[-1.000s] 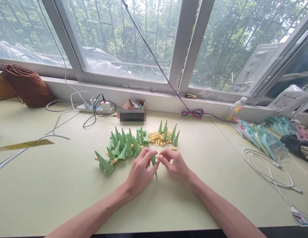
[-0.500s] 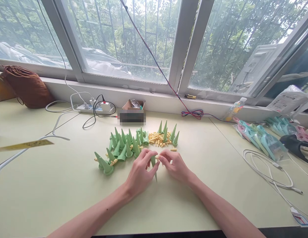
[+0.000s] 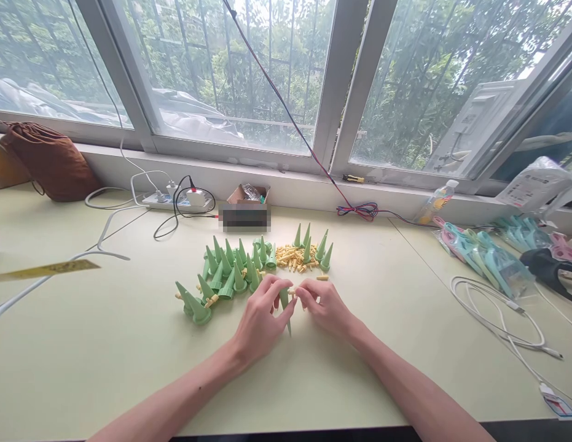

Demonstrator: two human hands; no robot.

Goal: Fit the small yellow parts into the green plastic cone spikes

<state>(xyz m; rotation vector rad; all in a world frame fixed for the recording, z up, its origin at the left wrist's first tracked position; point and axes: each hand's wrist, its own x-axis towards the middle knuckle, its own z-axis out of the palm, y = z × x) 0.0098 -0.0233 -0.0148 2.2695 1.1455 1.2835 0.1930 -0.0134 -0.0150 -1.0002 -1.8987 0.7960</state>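
My left hand (image 3: pixel 260 316) pinches a green plastic cone (image 3: pixel 286 310) whose tip points down toward me. My right hand (image 3: pixel 326 305) is closed on a small yellow peg (image 3: pixel 292 291) held against the cone's wide end. Just beyond my hands lies a cluster of green cones (image 3: pixel 230 265), some with yellow pegs fitted. To the right of that cluster is a heap of loose yellow pegs (image 3: pixel 295 258) ringed by several upright green cones (image 3: pixel 320 248).
A pale green table (image 3: pixel 129 344) runs under a window. A power strip (image 3: pixel 175 197) with cables sits at the back left, a small cardboard box (image 3: pixel 247 193) behind the cones. Packets of pastel tools (image 3: pixel 483 255) and a white cable (image 3: pixel 502 313) lie at the right. A brown bag (image 3: pixel 48 159) rests far left.
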